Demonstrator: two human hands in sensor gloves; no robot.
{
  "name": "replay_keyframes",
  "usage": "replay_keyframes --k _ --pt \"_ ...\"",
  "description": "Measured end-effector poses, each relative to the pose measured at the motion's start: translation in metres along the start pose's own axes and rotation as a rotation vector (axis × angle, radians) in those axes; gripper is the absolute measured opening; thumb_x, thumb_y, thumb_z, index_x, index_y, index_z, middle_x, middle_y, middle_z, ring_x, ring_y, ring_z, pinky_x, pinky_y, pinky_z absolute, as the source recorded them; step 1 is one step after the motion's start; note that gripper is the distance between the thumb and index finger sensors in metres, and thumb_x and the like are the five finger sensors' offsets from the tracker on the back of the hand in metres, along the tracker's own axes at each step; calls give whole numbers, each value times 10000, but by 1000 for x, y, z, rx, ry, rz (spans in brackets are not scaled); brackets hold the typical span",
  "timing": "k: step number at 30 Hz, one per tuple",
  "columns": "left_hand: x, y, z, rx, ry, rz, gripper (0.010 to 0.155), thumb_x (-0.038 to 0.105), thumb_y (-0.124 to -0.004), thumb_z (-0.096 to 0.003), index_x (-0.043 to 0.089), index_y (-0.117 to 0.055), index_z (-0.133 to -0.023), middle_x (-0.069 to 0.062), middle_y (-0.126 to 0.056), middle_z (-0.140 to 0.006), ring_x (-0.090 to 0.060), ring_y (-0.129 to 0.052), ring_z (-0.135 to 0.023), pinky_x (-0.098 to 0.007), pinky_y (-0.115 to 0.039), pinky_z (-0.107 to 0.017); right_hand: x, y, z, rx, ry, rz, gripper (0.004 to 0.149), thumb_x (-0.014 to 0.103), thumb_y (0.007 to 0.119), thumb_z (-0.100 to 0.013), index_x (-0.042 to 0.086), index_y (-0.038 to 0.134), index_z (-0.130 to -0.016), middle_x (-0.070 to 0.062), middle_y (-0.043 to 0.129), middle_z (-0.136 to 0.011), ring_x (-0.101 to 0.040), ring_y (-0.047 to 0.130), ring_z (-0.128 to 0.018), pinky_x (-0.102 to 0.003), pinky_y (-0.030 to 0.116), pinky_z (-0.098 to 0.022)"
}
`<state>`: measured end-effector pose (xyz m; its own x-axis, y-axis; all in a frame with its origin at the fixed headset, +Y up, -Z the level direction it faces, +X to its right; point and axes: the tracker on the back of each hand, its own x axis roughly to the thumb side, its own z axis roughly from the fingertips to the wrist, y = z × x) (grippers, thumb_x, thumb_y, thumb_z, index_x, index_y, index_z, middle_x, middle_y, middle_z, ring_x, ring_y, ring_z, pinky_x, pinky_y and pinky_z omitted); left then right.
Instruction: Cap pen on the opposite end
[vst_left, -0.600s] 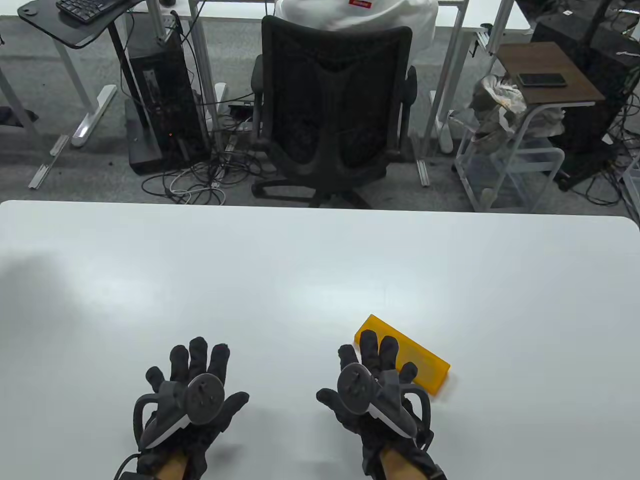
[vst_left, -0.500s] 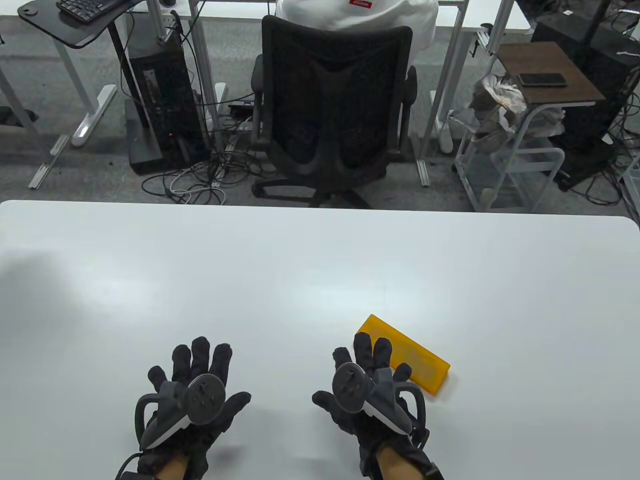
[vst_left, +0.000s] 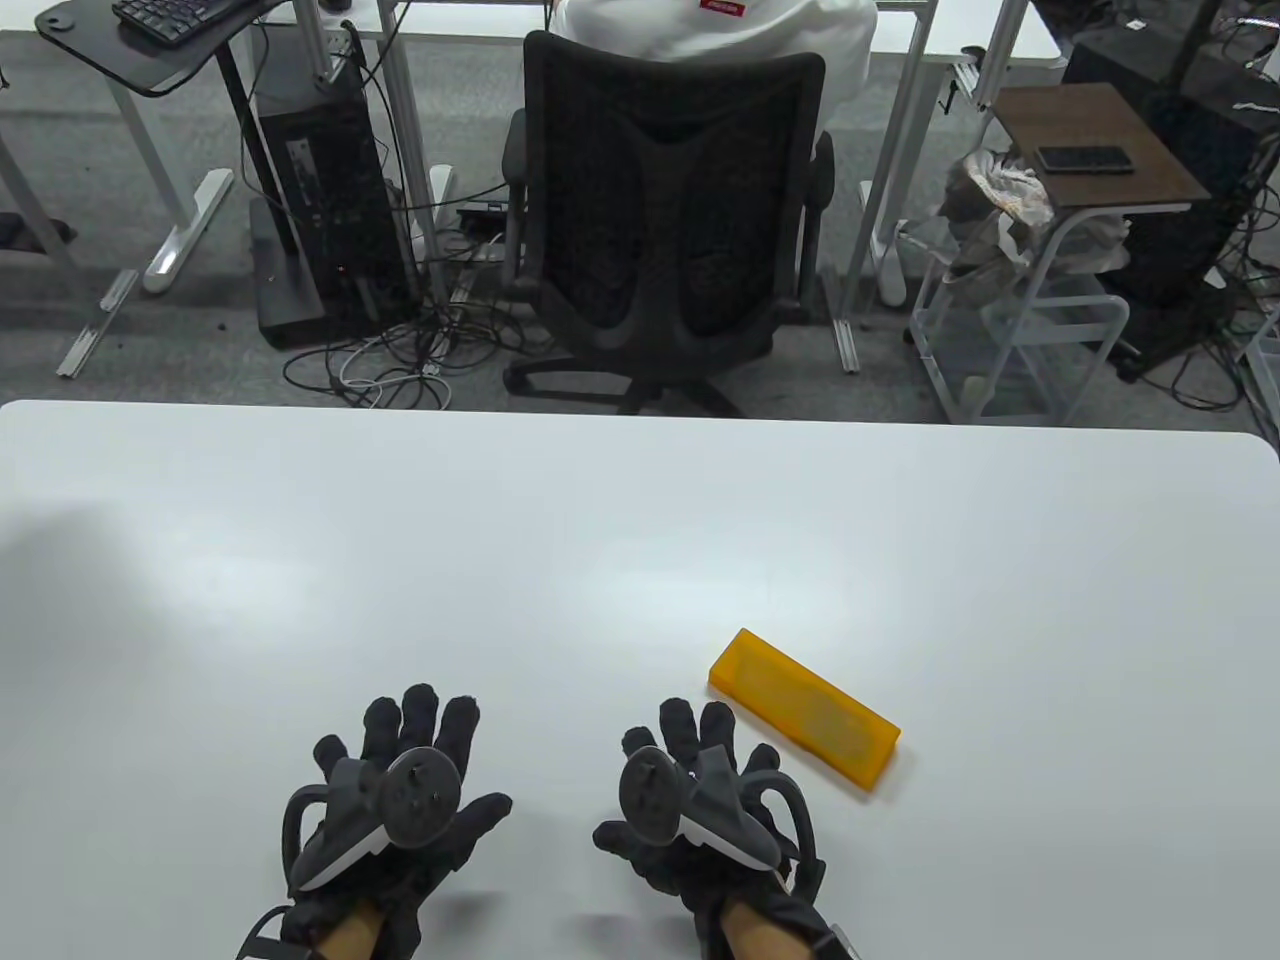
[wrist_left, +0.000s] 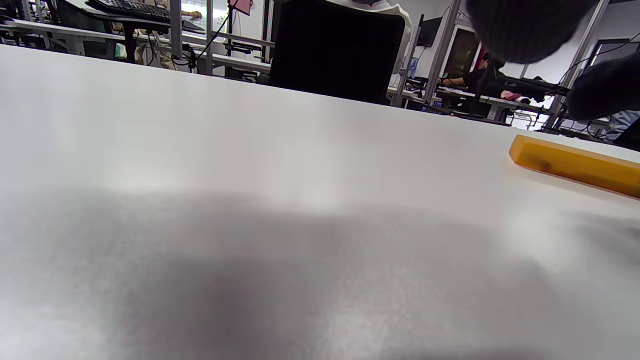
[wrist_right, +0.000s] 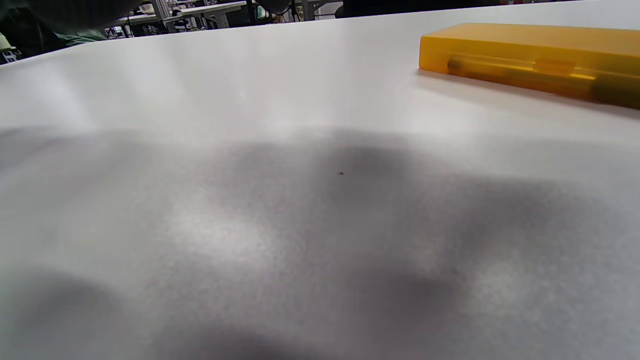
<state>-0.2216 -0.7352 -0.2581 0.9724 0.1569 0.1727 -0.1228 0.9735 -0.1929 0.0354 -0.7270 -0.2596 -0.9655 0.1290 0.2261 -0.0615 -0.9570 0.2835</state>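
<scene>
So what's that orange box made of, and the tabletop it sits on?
The orange box looks like translucent plastic with a smooth, slightly frosted finish: in the right wrist view a dark pen-like shape shows through its side wall. The tabletop seems to be a white laminate or coated board, matte with a faint sheen, since it shows soft light patches and a fine grain up close.

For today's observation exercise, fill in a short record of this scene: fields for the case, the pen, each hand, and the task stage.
case: orange case, closed, flat on the white table
pen: dark shape seen through the case wall
left hand: spread, holds nothing
right hand: spread, beside the case, not touching
stage: case unopened, pen not out
</scene>
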Motion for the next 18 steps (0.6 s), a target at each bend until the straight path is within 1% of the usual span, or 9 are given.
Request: replay_keyframes --k 3,6,8,9,10,12,13,16,18 --pt "0 0 0 2 -6 10 913 642 -681 -515 205 -209 -1164 -243 -136 -1229 -593 -174 -1109 -876 -179 -611 -3 1 -1 15 7 -21 873 631 649 -400 227 406 -1135 -195 257 -1203 -578 231 -1052 -858 371 -591" --pt "0 -2 -1 -4 -17 23 909 638 -682 -516 201 -218 -1164 -245 -154 -1230 -592 -189 -1109 -876 -185 -611 -12 -2 -7 36 63 -9 902 624 716 -373 249 402 -1130 -171 268 -1209 -562 243 -1065 -853 379 -609" --pt "1 -2 -1 -3 -22 30 902 636 -683 -516 200 -231 -1164 -243 -184 -1235 -583 -222 -1117 -874 -196 -617 -32 -11 -14 3 173 -3 930 622 742 -353 265 374 -1129 -157 259 -1212 -555 242 -1072 -841 391 -629" --pt "1 -2 -1 -1 -23 35 894 627 -690 -516 197 -249 -1164 -239 -213 -1238 -582 -253 -1118 -873 -207 -620 -41 -14 -16 -17 220 -20 947 614 760 -344 272 353 -1128 -153 232 -1211 -550 220 -1074 -837 380 -640" --pt "2 -2 -1 3 -23 47 882 617 -696 -517 196 -269 -1163 -237 -239 -1239 -575 -284 -1121 -870 -217 -626 -57 -17 -19 -61 308 -45 965 606 776 -334 284 329 -1126 -141 183 -1209 -540 171 -1075 -829 353 -660" --pt "2 -2 -1 4 -24 59 841 581 -717 -521 192 -334 -1161 -223 -320 -1242 -562 -351 -1123 -864 -241 -636 -90 -16 -21 -172 480 -49 987 605 786 -321 313 288 -1122 -113 108 -1205 -511 93 -1077 -807 312 -697" --pt "2 -2 -1 -1 -23 61 821 564 -723 -524 190 -359 -1158 -220 -346 -1239 -554 -371 -1123 -861 -247 -640 -106 -11 -22 -190 537 -60 993 604 789 -315 320 279 -1118 -106 108 -1204 -506 97 -1078 -802 314 -702" --pt "1 -3 -2 -10 -23 54 807 553 -727 -526 189 -376 -1156 -217 -376 -1236 -553 -398 -1120 -861 -252 -640 -134 9 -23 -57 641 -147 1012 613 781 -316 352 206 -1106 -71 81 -1205 -482 87 -1093 -782 293 -726" --pt "1 -4 -3 -14 -27 56 818 571 -719 -522 186 -376 -1157 -223 -376 -1236 -554 -397 -1120 -863 -248 -636 -145 18 -25 8 689 -210 1006 610 783 -322 374 186 -1097 -36 75 -1206 -451 81 -1105 -757 276 -752"
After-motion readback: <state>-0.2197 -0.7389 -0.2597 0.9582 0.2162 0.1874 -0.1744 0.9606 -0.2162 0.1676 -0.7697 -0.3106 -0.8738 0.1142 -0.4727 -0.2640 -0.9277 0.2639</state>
